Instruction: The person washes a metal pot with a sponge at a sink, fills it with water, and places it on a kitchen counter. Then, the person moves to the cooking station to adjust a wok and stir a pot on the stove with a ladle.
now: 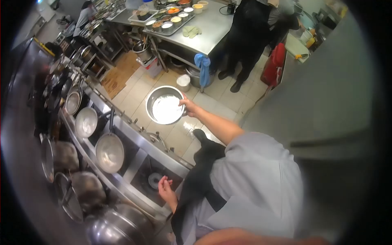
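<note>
My right hand (188,105) grips the rim of a round metal pot (149,107), held out over the floor. Its inside shines brightly, so I cannot tell whether anything is in it. Low over the near burner (155,180) of the stove is my left hand (165,190), its fingers loosely bent and partly apart, with nothing visible in them. A frying pan (110,153) with a dark handle rests on the stove to the left. Beyond it sits another pale pan (86,122).
A steel worktable (212,34) carries a tray of filled containers (167,27). A blue cloth (202,67) hangs from its corner, near a white tub (183,81) on the floor. A person in dark clothes (249,36) stands beside it. Large metal pots (118,224) crowd the lower left.
</note>
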Motion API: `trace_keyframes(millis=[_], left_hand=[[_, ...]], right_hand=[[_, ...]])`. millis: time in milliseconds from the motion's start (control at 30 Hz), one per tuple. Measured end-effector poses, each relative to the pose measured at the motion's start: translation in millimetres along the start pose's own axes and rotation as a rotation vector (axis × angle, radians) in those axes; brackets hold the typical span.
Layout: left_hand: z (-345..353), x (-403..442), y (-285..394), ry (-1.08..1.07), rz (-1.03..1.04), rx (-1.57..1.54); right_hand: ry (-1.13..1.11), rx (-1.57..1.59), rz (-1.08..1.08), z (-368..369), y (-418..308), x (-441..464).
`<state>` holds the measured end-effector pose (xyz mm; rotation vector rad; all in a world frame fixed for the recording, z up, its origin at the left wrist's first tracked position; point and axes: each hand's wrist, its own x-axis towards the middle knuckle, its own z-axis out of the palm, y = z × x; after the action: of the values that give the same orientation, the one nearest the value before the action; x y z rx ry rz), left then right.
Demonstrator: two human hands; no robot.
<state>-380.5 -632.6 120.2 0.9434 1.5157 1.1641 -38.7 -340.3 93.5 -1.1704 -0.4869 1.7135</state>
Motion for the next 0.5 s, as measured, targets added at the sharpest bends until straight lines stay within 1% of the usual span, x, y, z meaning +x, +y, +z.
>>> trace_keyframes(millis=[133, 200, 300, 333, 367, 433, 467, 500], left_hand=[[20, 50, 17, -0.033, 0.026, 0.021], [39, 85, 28, -0.078, 0.035, 0.053], [78, 151, 39, -0.140, 0.097, 0.056], [95, 173, 52, -0.186, 0.088, 0.072], [116, 196, 61, -0.202, 0.089, 0.073], [155, 236, 73, -0.188, 0.112, -0.021], [167, 261, 69, -0.252, 0.143, 0.035], [185, 283, 72, -0.265, 0.145, 0.031]], right_hand=[[0.019, -0.007, -0.031, -27, -11, 45], [-0.041, 0.002, 0.006, -41, -28, 63], [-0.064, -0.067, -0.029, -58, -41, 94], [-0.053, -0.008, 0.037, -47, -66, 81], [-0.040, -0.003, 0.029, -52, -71, 92], [-0.121, -0.019, -0.001, -58, -79, 113], [-0.142, -0.001, 0.015, -62, -84, 122], [-0.131, -0.001, 0.007, -65, -92, 132]])
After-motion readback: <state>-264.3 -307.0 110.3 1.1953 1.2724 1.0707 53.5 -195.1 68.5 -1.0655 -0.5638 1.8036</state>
